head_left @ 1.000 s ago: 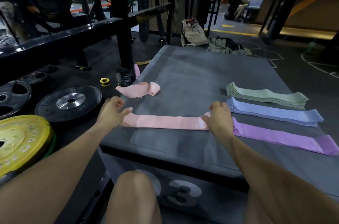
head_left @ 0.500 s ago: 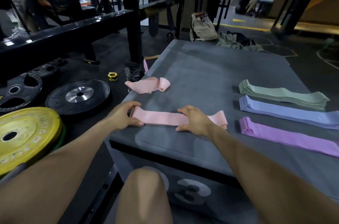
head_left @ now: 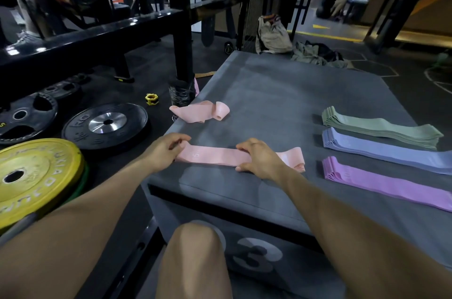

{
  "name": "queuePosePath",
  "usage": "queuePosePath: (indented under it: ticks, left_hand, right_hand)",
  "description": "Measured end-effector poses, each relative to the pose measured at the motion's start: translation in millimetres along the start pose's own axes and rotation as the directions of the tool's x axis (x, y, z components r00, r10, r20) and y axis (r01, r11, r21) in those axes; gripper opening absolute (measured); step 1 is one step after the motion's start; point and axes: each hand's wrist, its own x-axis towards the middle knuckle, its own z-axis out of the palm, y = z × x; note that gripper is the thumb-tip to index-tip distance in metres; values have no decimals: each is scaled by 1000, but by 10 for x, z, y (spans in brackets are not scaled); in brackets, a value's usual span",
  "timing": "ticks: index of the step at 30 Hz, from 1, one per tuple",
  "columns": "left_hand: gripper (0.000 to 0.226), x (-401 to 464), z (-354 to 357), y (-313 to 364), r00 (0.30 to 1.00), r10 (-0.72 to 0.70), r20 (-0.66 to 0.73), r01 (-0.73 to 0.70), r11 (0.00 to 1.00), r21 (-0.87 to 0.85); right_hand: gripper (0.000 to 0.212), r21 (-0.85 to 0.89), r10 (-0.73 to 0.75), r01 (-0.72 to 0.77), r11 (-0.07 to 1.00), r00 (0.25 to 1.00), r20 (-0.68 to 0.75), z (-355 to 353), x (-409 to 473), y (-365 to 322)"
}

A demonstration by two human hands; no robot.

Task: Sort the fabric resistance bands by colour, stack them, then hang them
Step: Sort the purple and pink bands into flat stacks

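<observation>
Gym flooring, racks and weight plates [head_left: 105,125] surround a grey padded box [head_left: 269,93] marked with a 3, on whose top the bands are laid out. Three flat stacks are seen at the right side: green [head_left: 381,130], blue [head_left: 381,149] and purple [head_left: 386,181], lying side by side and nearly touching. A pink band [head_left: 215,157] is stretched flat near the front edge, and a crumpled pink band [head_left: 200,111] lies apart at the far left edge. The flat band's left end is pinched by the curled fingers of the left hand [head_left: 163,152], while the right hand [head_left: 259,158] is pressed on the band's right half, fingers fairly straight and close together, thumb on the box surface at its near edge. The band's right end is seen folded and rumpled beyond that hand. The fabric is judged to be light, soft and limp, with some stretch, so it is likely to curl or bunch when released; it is best taken at both ends and smoothed flat under the palm. The pink pile is judged unfinished: the crumpled band is yet to be flattened and laid on top, and nothing has been hung.
</observation>
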Motion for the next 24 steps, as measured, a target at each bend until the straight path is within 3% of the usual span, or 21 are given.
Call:
queuePosePath:
  ticks: [11, 16, 24]
  left_hand:
    - [29, -27, 49, -41, 999, -14, -38, 19, 993, 120]
    - [28, 29, 10, 92, 997, -4, -77, 9, 998, 65]
    - [33, 493, 26, 473, 991, 36, -131, -14, 986, 164]
  right_hand:
    - [58, 20, 11, -11, 1000, 1000, -4, 31, -4, -35]
    - [59, 21, -6, 5, 1000, 999, 39, -26, 36, -57]
    - [50, 139, 43, -30, 990, 995, -88, -326, 453, -115]
